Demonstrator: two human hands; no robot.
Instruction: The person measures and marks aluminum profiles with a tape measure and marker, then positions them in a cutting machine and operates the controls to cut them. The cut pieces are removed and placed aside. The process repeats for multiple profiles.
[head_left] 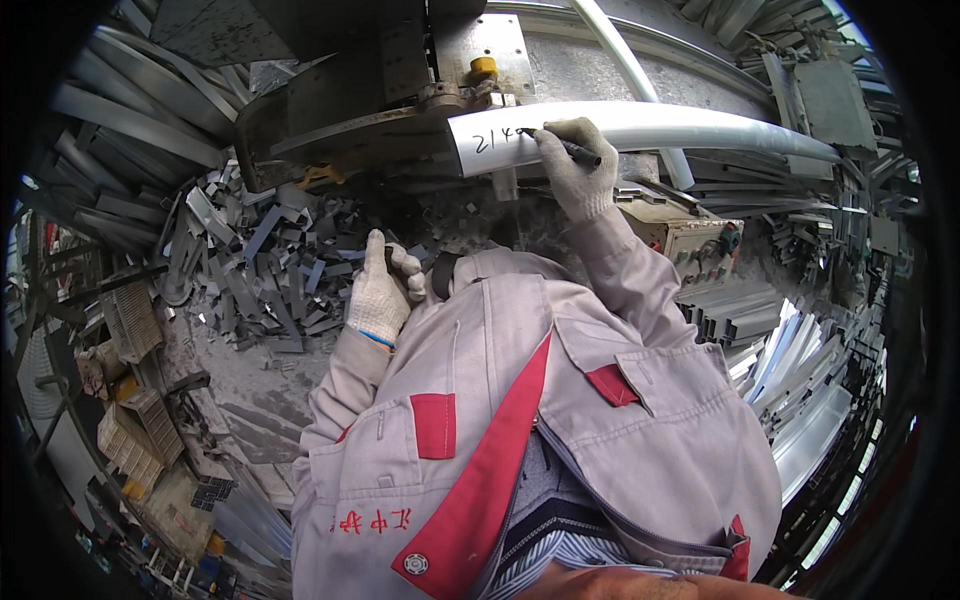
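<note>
My right hand (582, 178), in a pale knit glove, grips a black marker pen (583, 153). The pen's tip meets the end of a long, smooth, silvery-white metal profile (690, 128), where dark handwritten marks stand. That profile runs from the middle of the view off to the right. Lower on the left, my left hand (381, 290), gloved too, is held near my waist. One of its fingers points up while the others curl in, around something small and dark that I cannot make out.
A machine with a metal plate (483, 45) and a yellow knob (484, 67) stands ahead. Below it to the left lies a heap of metal offcuts (280, 250). At right are a control box (700, 245) and stacked profiles (800, 380). Crates (135, 440) stand at left.
</note>
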